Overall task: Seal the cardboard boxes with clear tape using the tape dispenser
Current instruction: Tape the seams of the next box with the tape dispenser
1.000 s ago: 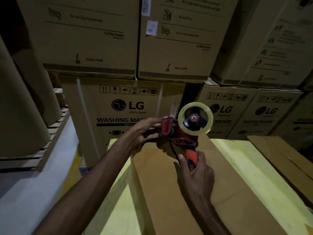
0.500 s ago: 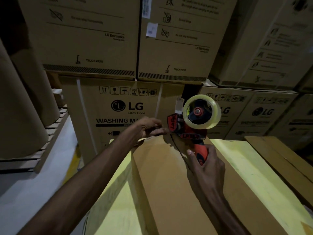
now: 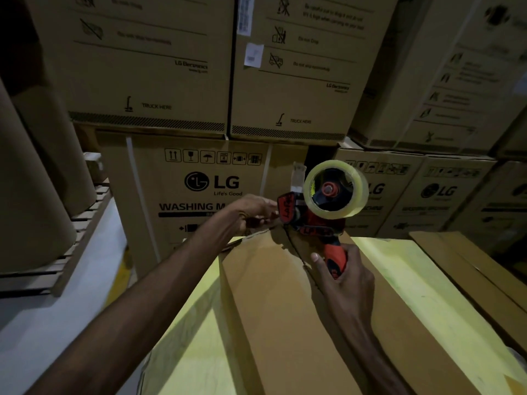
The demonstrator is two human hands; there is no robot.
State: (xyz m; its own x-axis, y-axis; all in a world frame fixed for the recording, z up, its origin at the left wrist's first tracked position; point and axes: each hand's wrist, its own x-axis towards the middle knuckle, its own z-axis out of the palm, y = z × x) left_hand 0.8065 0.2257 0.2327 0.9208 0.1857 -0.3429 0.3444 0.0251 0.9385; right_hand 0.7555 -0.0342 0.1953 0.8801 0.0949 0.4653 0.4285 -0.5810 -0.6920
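**A:** What's the place, seen from the head camera?

**B:** A dim storeroom. Printed cartons [image 3: 148, 67] are stacked wall-high from 10 to 2 o'clock. At 9 o'clock big brown rolls [image 3: 31, 195] stand on a wooden pallet [image 3: 82, 238] over a pale grey floor [image 3: 57, 323]. The cardboard box [image 3: 285, 323] being sealed runs from centre to 6 o'clock, with a yellow surface [image 3: 194, 343] on either side of its brown flap. Flat cardboard [image 3: 473, 269] lies at 4 o'clock.

**A:** And the tape dispenser?

**B:** The red tape dispenser [image 3: 310, 223] is just right of centre at the box's far edge, with its clear tape roll [image 3: 358, 201] on top. The right hand [image 3: 345, 280] has its grip wrapped round the orange handle. The left hand [image 3: 253, 208] reaches to the red front guard from 9 o'clock. I cannot tell whether its grip holds anything.

**A:** Anything changed?

**B:** A second ago the left hand's fingers were on the guard itself and the dispenser sat lower and further left. It has since risen and shifted toward 2 o'clock. Over the last half second, hardly any move.

**A:** Any writing?

**B:** The carton [image 3: 199, 183] behind the hands reads "LG", "Life's Good" and "WASHING M", the rest hidden by the hand. The upper cartons say "TRUCK HERE" and "LG Electronics". A white label [image 3: 253, 55] is too blurred to read, as is the black scrawl on the guard.
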